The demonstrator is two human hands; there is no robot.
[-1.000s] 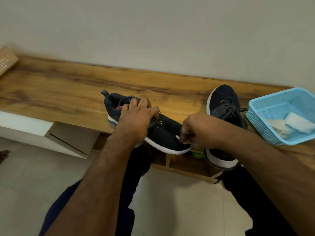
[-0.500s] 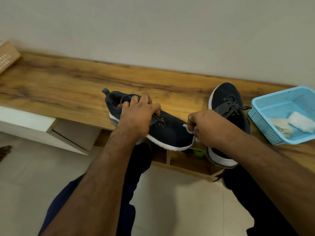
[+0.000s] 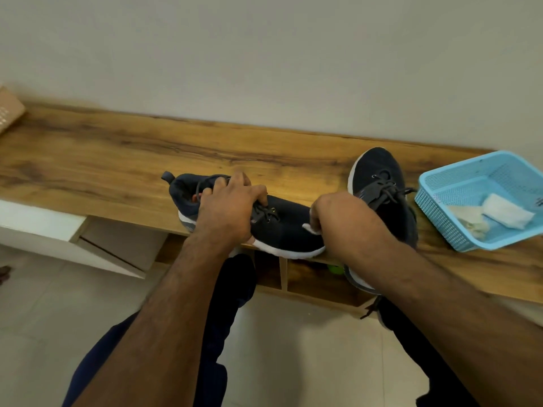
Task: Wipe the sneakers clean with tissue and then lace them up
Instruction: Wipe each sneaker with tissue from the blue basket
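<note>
A dark navy sneaker (image 3: 289,223) with a white sole lies across the front edge of the wooden bench (image 3: 117,160), toe to the right. My left hand (image 3: 229,210) grips it over the tongue and collar, fingers curled into the opening. My right hand (image 3: 332,212) pinches a small white tissue (image 3: 311,228) against the toe of that sneaker. The second sneaker (image 3: 382,189), laced, stands to the right with its toe toward the wall, partly hidden behind my right forearm.
A light blue plastic basket (image 3: 440,207) at the right end of the bench holds a folded white tissue (image 3: 507,211) and crumpled used ones. A brown box (image 3: 8,110) sits at the far left. Open shelf compartments lie under the bench; my knees are below.
My right hand with the tissue has moved along the sneaker's toe, from its front edge up onto the top. My left hand keeps its grip on the sneaker.
</note>
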